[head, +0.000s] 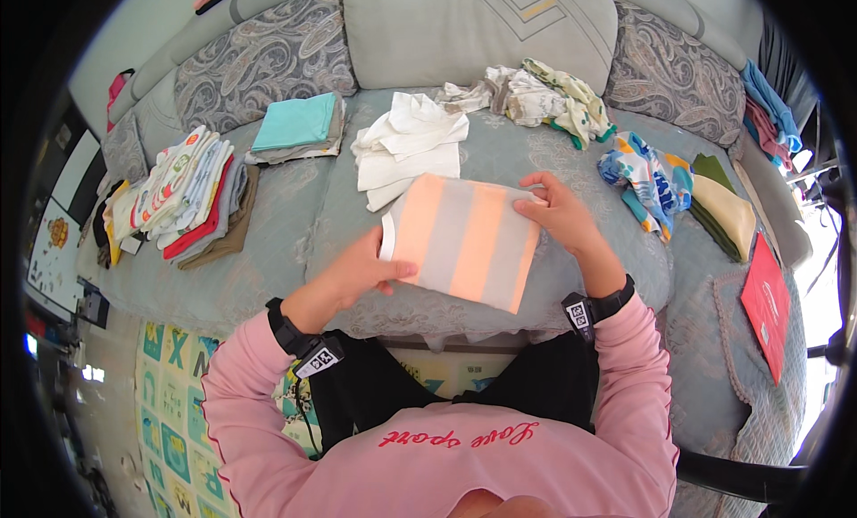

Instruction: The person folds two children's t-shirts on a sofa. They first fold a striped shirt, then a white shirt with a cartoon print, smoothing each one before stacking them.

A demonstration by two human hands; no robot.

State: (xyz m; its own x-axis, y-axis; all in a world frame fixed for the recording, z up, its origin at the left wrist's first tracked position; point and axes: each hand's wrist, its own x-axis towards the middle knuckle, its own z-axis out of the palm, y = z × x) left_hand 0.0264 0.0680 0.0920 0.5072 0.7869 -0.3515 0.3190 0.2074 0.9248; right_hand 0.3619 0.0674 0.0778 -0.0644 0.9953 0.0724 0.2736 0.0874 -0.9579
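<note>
A folded garment with orange and grey stripes is held over the front of the sofa seat. My left hand grips its left end by the white band, thumb on top. At the upper right corner, my right hand pinches the cloth between thumb and fingers. Just behind the striped garment lie white garments, loosely laid on the seat. Part of the lowest white cloth is hidden behind the striped one.
At the left stand a tall stack of folded clothes and a smaller pile topped with turquoise cloth. Crumpled clothes lie near the backrest. To the right are a patterned garment, green and cream cloths and a red bag.
</note>
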